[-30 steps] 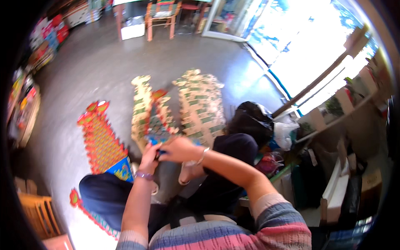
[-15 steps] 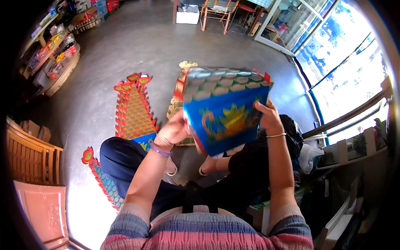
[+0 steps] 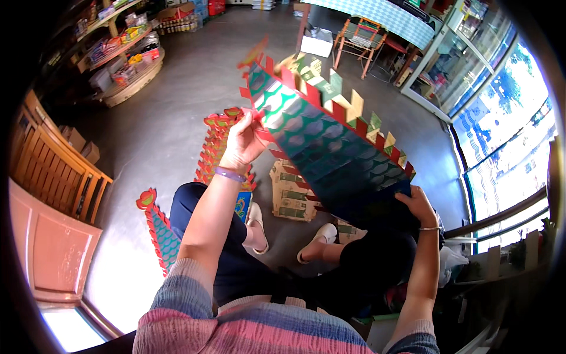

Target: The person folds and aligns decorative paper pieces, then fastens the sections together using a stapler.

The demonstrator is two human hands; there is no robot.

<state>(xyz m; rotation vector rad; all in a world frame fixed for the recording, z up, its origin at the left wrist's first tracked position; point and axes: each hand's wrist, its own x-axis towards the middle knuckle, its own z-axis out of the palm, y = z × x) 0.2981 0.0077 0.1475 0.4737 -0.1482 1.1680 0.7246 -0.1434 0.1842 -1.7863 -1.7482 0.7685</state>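
Note:
I hold up a long, tapering paper or card piece (image 3: 330,138) with green scales, red toothed edges and a dark blue wide end. Tan printed tabs stick up along its far edge. My left hand (image 3: 243,141) pinches the red edge near the narrow end; my right hand (image 3: 418,207) grips the blue end, thumb on top. Below it on the floor lies a tan printed piece with notched edges (image 3: 293,194). A red-edged piece (image 3: 217,147) with a blue end lies beyond my left knee, partly hidden by my left arm. Left of that knee is another green-scaled piece (image 3: 164,235).
Curved shelves of packaged goods (image 3: 132,74) stand far left, and a slatted wooden bench (image 3: 59,156) is at the left. At the back are a white box (image 3: 317,42), a folding chair (image 3: 359,41) and a table with a checked cloth (image 3: 377,19). A glass door (image 3: 448,65) is at right.
The held piece has swung from its blue end facing me to a slanted position, narrow end up at far left. My left hand has moved farther away, my right hand to the right and lower.

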